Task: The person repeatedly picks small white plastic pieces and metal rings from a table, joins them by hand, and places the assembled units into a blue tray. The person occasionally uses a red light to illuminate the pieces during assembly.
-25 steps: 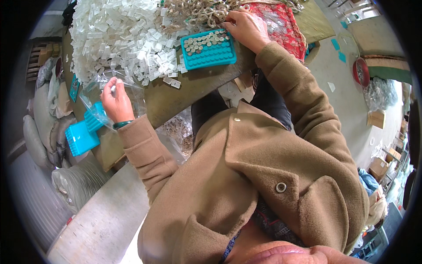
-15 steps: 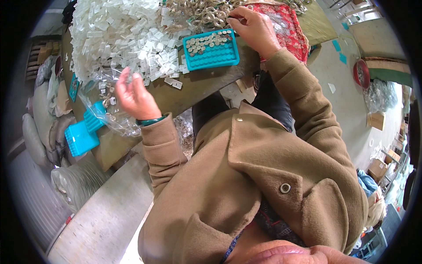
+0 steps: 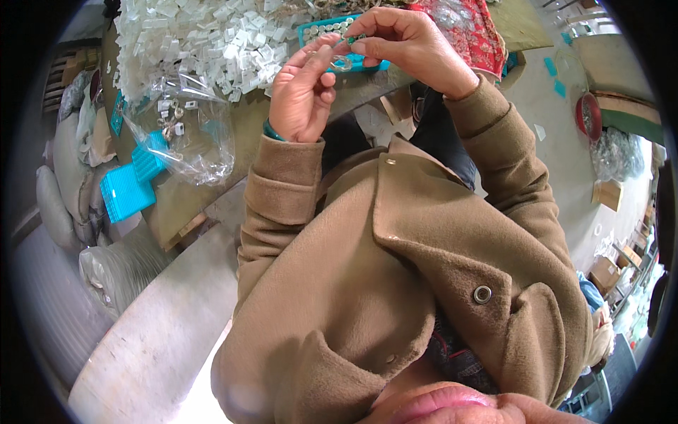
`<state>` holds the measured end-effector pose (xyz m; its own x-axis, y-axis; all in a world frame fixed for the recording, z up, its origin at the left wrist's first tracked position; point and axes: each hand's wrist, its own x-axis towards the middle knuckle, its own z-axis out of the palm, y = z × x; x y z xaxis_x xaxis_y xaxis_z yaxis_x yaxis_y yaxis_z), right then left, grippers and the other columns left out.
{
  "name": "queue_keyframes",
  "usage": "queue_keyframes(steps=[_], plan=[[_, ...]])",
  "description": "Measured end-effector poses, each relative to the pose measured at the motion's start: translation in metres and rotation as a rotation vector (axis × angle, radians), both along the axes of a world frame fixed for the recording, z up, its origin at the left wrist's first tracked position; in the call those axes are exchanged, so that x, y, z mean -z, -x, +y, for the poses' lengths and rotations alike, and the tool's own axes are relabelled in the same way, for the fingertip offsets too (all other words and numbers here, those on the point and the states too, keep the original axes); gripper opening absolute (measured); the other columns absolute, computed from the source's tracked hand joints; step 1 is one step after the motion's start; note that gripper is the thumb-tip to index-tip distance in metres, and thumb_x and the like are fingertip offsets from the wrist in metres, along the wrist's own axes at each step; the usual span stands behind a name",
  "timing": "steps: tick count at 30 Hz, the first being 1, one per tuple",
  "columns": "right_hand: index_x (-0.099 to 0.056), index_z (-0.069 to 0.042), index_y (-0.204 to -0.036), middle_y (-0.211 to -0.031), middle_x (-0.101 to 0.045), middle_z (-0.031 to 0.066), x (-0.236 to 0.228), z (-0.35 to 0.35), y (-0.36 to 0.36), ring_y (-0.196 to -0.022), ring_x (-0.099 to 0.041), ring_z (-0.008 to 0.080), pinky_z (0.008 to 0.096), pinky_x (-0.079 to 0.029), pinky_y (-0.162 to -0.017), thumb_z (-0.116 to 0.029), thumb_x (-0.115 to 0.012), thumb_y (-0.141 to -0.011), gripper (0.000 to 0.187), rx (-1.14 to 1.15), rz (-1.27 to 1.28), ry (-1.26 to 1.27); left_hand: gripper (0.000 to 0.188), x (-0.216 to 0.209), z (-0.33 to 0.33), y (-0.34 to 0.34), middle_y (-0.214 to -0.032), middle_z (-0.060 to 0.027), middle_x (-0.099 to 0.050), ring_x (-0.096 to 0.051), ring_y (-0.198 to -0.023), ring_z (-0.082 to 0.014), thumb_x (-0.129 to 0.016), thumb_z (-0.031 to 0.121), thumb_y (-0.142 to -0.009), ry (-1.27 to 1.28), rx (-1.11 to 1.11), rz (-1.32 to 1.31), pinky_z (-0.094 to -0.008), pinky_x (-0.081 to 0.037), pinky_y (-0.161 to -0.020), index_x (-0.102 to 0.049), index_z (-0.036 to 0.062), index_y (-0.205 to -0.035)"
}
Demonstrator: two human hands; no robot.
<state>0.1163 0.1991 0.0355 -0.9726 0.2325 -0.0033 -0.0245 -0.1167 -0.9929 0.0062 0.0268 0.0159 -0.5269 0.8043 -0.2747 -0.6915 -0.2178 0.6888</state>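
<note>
My left hand (image 3: pixel 304 95) and my right hand (image 3: pixel 418 51) meet over the near edge of a blue tray (image 3: pixel 374 65). A small pale looped band (image 3: pixel 342 63) hangs at the fingertips between them, with a bit of green by the right fingers. The left thumb and fingers are closed at the band. My right hand pinches at its upper end; the fingers partly hide what is held. Small round silvery discs (image 3: pixel 326 30) stand in rows in the tray, partly covered by my hands. A heap of translucent white plastic pieces (image 3: pixel 212 42) lies left of the tray.
A clear plastic bag (image 3: pixel 205 141) with small parts lies at the table's left edge, beside stacked blue trays (image 3: pixel 127 191). Red patterned cloth (image 3: pixel 473 35) lies right of my right hand. A red basin (image 3: pixel 587 116) stands on the floor at right.
My left hand has moved right from beside the bag to the tray. My right hand has come in from the heap of looped bands, and both fingertips now meet at a looped band.
</note>
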Motion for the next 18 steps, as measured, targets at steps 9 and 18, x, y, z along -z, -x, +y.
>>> queue_keyframes(steps=[9, 18], plan=[[-0.063, -0.001, -0.104, -0.083, -0.062, -0.0011, 0.013, -0.023, -0.009, -0.071, -0.056, 0.0050, 0.0206, -0.047, -0.062, -0.004, -0.066, -0.089, 0.016, 0.167, -0.028, 0.109, 0.011, -0.001, -0.008, -0.019, -0.076, 0.0011, -0.065, -0.047, -0.054, 0.0003, -0.067, 0.011, -0.090, 0.150, -0.018, 0.235, -0.0142, -0.032, -0.045, -0.067, 0.0066, -0.100], [-0.067, -0.006, -0.103, -0.078, -0.061, -0.0030, 0.031, -0.056, -0.009, -0.066, -0.055, 0.0046, 0.0194, -0.044, -0.058, -0.019, -0.070, -0.091, 0.018, 0.388, 0.049, -0.048, 0.008, 0.010, -0.004, -0.043, -0.064, 0.0067, -0.049, -0.039, -0.049, -0.0008, -0.068, 0.011, -0.088, 0.173, -0.205, 0.229, -0.0163, -0.028, -0.042, -0.064, 0.0075, -0.093]])
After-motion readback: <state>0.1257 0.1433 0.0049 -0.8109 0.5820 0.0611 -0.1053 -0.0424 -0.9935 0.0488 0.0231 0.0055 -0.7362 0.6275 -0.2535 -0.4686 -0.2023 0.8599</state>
